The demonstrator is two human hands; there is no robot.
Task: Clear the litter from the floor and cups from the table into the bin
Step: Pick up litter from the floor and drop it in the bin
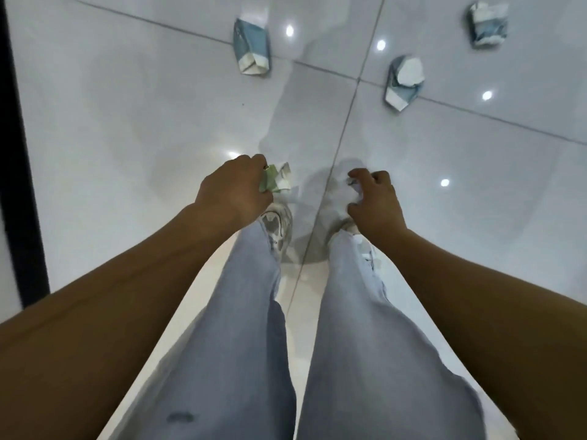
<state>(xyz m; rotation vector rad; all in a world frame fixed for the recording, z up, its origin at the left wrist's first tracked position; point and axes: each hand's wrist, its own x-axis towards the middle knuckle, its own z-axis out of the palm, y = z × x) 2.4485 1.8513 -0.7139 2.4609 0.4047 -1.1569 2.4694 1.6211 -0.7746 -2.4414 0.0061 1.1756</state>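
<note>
My left hand (235,188) grips a crumpled green and white carton (278,181) low over the glossy floor. My right hand (374,201) curls its fingers round a white crumpled piece of paper (344,196) just in front of my right shoe. Three more crushed blue and white cartons lie on the tiles ahead: one at the far left (252,47), one in the middle right (403,82) and one at the far right (487,25). No bin or table is in sight.
I look down at my own legs in light jeans (365,328) and white shoes (276,227). A dark vertical strip (19,185) runs along the left edge. Grey grout lines cross the white floor tiles (127,122), which mirror ceiling lights.
</note>
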